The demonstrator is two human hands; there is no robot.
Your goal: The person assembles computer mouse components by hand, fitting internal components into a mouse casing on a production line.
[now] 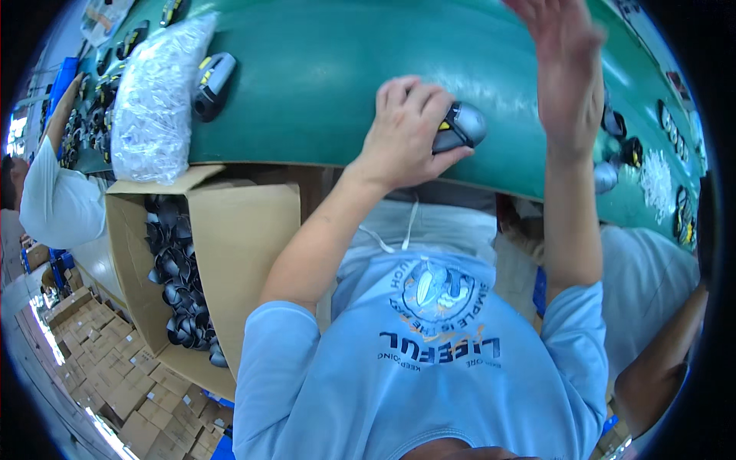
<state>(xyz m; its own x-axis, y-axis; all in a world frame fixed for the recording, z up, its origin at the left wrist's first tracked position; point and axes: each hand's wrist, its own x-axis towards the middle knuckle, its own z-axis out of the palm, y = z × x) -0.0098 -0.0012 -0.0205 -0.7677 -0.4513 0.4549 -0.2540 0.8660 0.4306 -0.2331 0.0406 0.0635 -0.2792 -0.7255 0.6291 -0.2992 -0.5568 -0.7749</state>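
Plainly, from my remote seat: grey-and-black device (pixel 471 124) sits on the green tabletop (pixel 307 92), directly under the left hand (pixel 410 126). Left fingers curled over it, thumb along the near side; I read that as a hold. Rounded grey end pokes out rightward, on the side of the right hand (pixel 569 77); long axis seems to run roughly left to right, though the hand hides much of it. Left is nearer; right hangs raised, apart, blurred, and I cannot tell how wide its fingers are. Tabletop's near edge lies just bodyward of the device, so I'd judge little margin there. More room leftward and beyond, up to a second device (pixel 218 78) beside a clear plastic bag (pixel 157 100); open carton (pixel 245 268) below that edge, at left
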